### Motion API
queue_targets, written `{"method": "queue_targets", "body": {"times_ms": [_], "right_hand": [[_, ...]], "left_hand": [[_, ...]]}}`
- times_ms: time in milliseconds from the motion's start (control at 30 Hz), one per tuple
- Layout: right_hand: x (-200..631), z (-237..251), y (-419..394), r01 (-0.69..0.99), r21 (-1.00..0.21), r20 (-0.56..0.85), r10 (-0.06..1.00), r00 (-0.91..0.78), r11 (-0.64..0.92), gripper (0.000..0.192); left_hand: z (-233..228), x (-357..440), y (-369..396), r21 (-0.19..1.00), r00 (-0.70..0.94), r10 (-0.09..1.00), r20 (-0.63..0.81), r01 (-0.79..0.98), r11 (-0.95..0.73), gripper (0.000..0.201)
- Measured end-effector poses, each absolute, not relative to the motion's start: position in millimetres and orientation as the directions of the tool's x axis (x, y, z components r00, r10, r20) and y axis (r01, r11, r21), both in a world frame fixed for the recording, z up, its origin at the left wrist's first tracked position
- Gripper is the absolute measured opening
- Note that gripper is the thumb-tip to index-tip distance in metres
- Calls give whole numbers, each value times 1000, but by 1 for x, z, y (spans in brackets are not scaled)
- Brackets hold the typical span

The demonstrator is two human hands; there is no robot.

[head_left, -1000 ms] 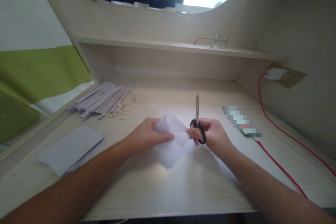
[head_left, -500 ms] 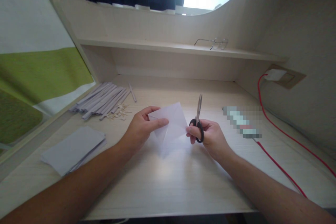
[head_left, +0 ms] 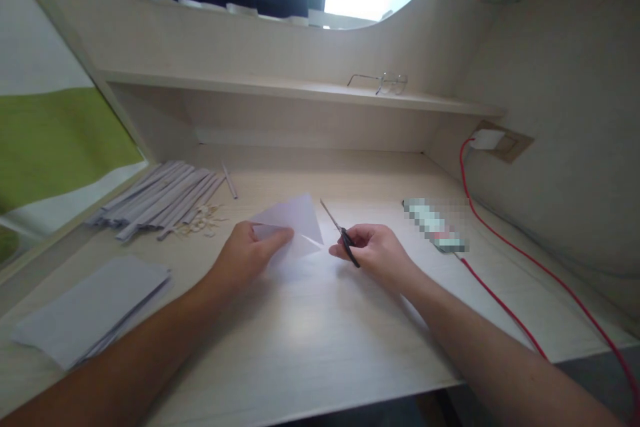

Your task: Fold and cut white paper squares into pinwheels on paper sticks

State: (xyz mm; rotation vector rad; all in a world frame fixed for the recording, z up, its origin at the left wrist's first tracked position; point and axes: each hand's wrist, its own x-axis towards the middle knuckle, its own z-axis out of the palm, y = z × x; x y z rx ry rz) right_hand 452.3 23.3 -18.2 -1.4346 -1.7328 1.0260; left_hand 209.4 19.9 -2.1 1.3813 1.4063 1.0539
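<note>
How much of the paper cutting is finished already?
Done, it seems: a bundle of folded paper strips lies on the desk, with small snippings beside it. In hand: the left hand holds a folded white sheet, and the right hand holds scissors, their blades together near the sheet's edge. Left: a stack of uncut sheets waits at the left.

Paper strips [head_left: 155, 197] & sheet stack [head_left: 90, 310] left — glasses [head_left: 383, 82] on shelf.

The pale wooden desk [head_left: 320, 347] carries paper sheets [head_left: 85, 310], rolled strips [head_left: 155, 197] and a red cable [head_left: 500, 307].
</note>
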Motion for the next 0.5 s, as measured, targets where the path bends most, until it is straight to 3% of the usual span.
{"method": "queue_targets", "body": {"times_ms": [133, 233, 333, 500], "right_hand": [[465, -17, 32, 681, -732, -63, 992, -109, 28, 37], [467, -17, 34, 751, -660, -41, 997, -60, 18, 40], [466, -20, 32, 758, -646, -14, 992, -124, 86, 36], [464, -19, 29, 714, -677, -66, 953, -297, 176, 13]], "left_hand": [[1, 207, 21, 983, -43, 998, 47, 181, -38, 21], [1, 206, 21, 984, -55, 996, 72, 169, -61, 23], [1, 205, 21, 982, -35, 996, 78, 174, -71, 26], [-1, 204, 21, 978, -27, 999, 37, 207, -31, 34]]}}
